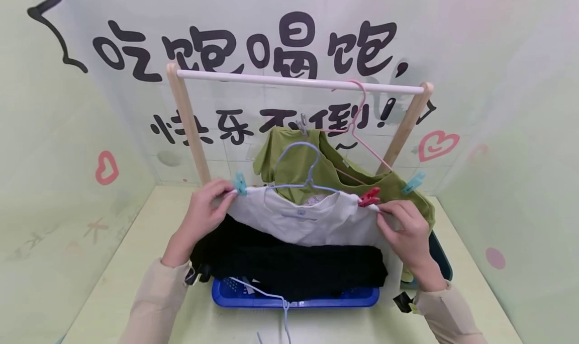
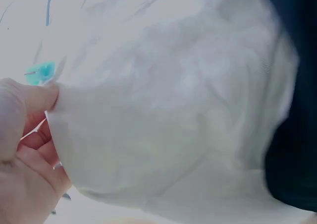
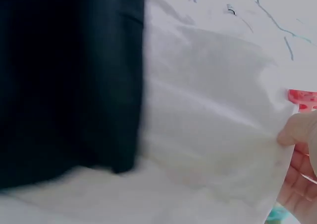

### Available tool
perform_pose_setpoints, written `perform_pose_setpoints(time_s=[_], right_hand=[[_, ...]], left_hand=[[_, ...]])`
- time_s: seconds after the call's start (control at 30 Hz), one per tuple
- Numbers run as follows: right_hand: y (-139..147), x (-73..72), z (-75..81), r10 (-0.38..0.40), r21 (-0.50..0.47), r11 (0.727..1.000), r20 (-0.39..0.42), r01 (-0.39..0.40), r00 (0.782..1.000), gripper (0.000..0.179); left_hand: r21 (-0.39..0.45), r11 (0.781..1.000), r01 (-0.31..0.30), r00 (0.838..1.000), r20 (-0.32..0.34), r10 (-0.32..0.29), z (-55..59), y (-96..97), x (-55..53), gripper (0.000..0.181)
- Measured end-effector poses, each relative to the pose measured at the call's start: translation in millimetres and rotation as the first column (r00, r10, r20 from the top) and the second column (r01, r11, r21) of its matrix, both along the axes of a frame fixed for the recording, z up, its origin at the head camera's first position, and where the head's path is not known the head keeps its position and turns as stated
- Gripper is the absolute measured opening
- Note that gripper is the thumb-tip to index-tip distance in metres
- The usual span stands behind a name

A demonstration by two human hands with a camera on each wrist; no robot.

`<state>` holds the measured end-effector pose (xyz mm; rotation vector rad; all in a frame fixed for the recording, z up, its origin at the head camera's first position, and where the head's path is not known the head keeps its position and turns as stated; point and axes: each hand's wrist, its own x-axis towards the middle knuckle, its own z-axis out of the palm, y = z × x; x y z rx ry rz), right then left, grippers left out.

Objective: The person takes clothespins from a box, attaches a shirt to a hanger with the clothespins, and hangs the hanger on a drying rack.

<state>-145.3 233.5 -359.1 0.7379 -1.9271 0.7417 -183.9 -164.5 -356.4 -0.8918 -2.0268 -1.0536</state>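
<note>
A white shirt (image 1: 289, 228) hangs spread on a blue hanger (image 1: 311, 175), whose hook stands free in front of a green shirt. My left hand (image 1: 205, 210) pinches the white shirt's left shoulder beside a teal clothespin (image 1: 240, 183). At the opposite shoulder, my right hand (image 1: 409, 231) pinches the fabric next to a red clothespin (image 1: 370, 197). In the left wrist view, thumb and fingers (image 2: 37, 97) hold the white cloth's edge; the right wrist view shows the same grip by the red clothespin (image 3: 303, 97). Black fabric (image 1: 298, 268) lies across the white shirt's lower front.
The green shirt (image 1: 296, 158) hangs from a pink hanger (image 1: 362, 107) on the rack's white rail (image 1: 271, 81), with grey and teal clothespins. A blue basket (image 1: 294, 303) stands below, a dark green bin (image 1: 445, 258) at right. Another pale blue hanger (image 1: 286, 314) pokes out in front.
</note>
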Motion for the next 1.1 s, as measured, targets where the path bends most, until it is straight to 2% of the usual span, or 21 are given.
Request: perform_pose_setpoints(time_s=[0.13,0.27,0.4,0.5,0.7,0.83,0.97,1.1], right_hand=[[4.6,0.8,12.0,-0.070,-0.035,0.997,-0.038,0.068,0.997,0.024],[7.5,0.5,24.0,-0.116,-0.073,0.991,-0.049,0.112,0.992,0.016],[3.9,-1.5,38.3,-0.158,-0.107,0.983,-0.047,0.152,0.986,0.011],[-1.5,-4.4,49.9,-0.202,-0.111,0.974,-0.045,0.197,0.978,0.010],[-12.5,-13.3,66.2,-0.271,-0.107,0.958,-0.026,0.267,0.962,0.008],[-18.5,-19.9,71.3,-0.291,-0.124,0.950,-0.014,0.287,0.957,0.008],[-22.5,-23.3,73.2,-0.302,-0.114,0.947,0.008,0.301,0.953,0.008],[-22.2,-22.4,72.1,-0.312,-0.057,0.948,0.021,0.312,0.950,0.008]], left_hand=[[-0.012,1.000,0.003,1.000,-0.015,-0.003,21.6,12.4,-17.4,0.013],[-0.008,1.000,-0.002,1.000,-0.002,0.002,43.5,23.7,-33.1,0.008],[-0.002,0.999,-0.033,0.999,-0.005,0.033,63.0,30.8,-48.4,0.005],[0.024,0.997,-0.070,0.997,-0.011,0.071,72.3,34.5,-60.4,0.005],[0.088,0.985,-0.149,0.989,-0.003,0.149,74.7,39.6,-84.0,0.008],[0.120,0.977,-0.177,0.984,0.021,0.176,74.1,43.0,-96.1,0.011],[0.133,0.970,-0.203,0.979,0.045,0.199,70.4,43.3,-102.8,0.012],[0.131,0.970,-0.205,0.978,0.058,0.199,63.8,41.8,-104.1,0.011]])
